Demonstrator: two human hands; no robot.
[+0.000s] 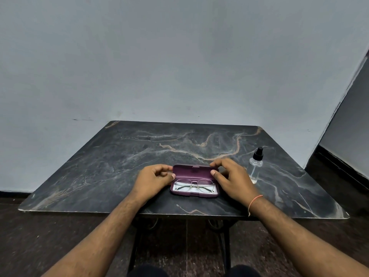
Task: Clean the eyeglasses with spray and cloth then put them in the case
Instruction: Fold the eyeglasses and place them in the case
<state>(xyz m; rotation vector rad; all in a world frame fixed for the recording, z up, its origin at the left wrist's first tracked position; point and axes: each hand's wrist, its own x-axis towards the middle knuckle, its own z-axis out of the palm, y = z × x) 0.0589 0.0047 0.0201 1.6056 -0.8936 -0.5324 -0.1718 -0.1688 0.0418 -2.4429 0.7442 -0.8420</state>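
A purple glasses case (192, 170) lies open near the front middle of the dark marble table (119, 156). Thin metal-framed eyeglasses (194, 184) rest folded inside it on a white cloth (182, 187). My left hand (153, 178) touches the left end of the raised lid with fingertips and thumb. My right hand (231, 175) holds the lid's right end, fingers on its top edge and thumb at its front. A clear spray bottle (255, 166) with a black nozzle stands upright just right of my right hand.
A pale wall stands right behind the table. Dark floor and the table's black metal legs (137, 236) show below the front edge. An orange thread sits around my right wrist (254, 201).
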